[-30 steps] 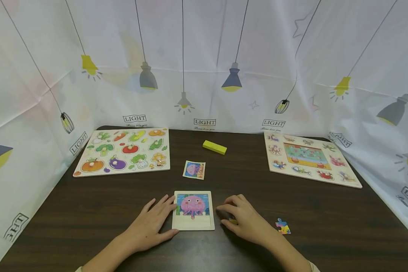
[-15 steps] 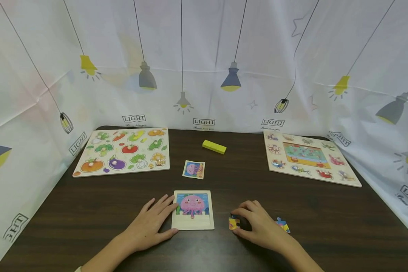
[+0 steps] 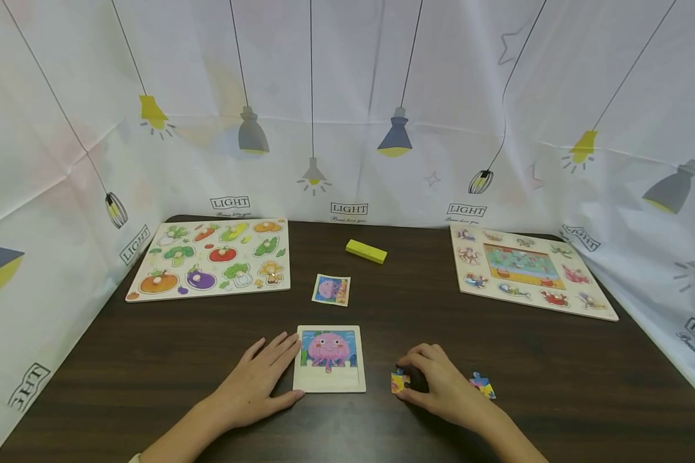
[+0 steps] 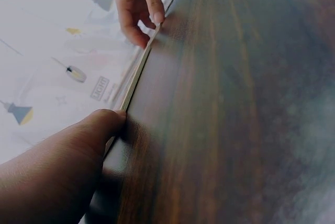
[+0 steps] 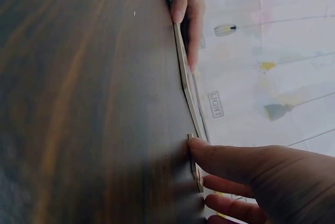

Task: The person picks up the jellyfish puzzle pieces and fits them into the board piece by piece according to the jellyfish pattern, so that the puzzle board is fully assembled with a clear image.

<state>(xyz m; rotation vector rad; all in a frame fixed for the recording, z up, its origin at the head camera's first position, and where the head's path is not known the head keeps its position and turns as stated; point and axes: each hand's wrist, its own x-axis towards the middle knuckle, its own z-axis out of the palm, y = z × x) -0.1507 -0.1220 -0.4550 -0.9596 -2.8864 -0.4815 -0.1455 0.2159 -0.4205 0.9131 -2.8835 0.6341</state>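
Observation:
A small wooden puzzle tray [image 3: 331, 381] lies at the table's middle, its upper part filled with a pink jellyfish picture and its lower strip bare wood. My left hand [image 3: 259, 384] lies flat beside it, with spread fingers and thumb touching its left edge. To the right of the tray, my right hand [image 3: 440, 386] pinches a yellow-orange puzzle piece [image 3: 399, 382] between thumb and forefinger. In the right wrist view that piece [image 5: 194, 166] appears edge-on, close to the tabletop. Another blue-and-yellow puzzle piece [image 3: 482, 386] lies partly behind the right hand.
A jellyfish picture card [image 3: 331, 290] lies beyond the tray, with a yellow block [image 3: 366, 251] farther back. A vegetable knob puzzle board [image 3: 208, 257] stands back left, a sea-animal board [image 3: 527, 270] back right. A white printed curtain [image 3: 347, 96] encloses the table's far side.
My right hand has moved right, away from the tray, and the yellow-orange piece in its fingers shows more fully. The left hand and the tray have stayed in place.

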